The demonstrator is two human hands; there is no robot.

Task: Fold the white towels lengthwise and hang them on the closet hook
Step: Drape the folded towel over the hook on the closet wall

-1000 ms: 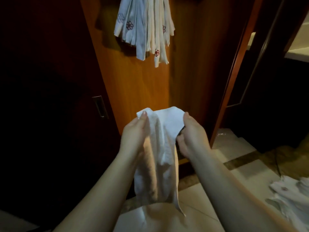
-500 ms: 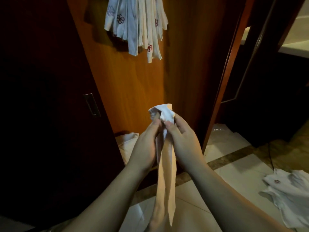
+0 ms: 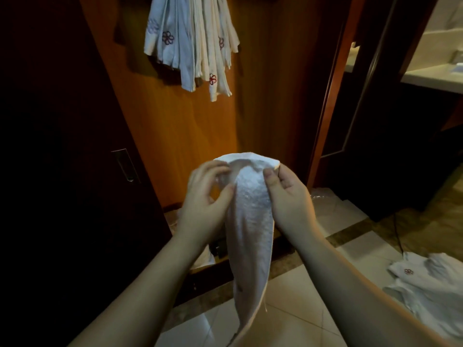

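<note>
A white towel point(image 3: 250, 221) hangs down in a long narrow strip in front of me, its top edge spread between both hands. My left hand point(image 3: 205, 201) pinches the top left part of the towel with thumb and fingers. My right hand point(image 3: 285, 196) pinches the top right corner. Several folded white towels with red flower marks point(image 3: 193, 43) hang bunched on the orange wooden closet panel point(image 3: 175, 126) above; the hook itself is hidden above the frame.
A dark closet door with a recessed metal handle point(image 3: 125, 165) stands at the left. More white towels point(image 3: 431, 289) lie heaped on the tiled floor at the lower right. A wooden door frame point(image 3: 328, 108) rises on the right, with a pale counter point(image 3: 433, 76) beyond.
My hands were pressed together on the towel's bunched top half a second ago; now they have moved apart and the top edge is spread open between them.
</note>
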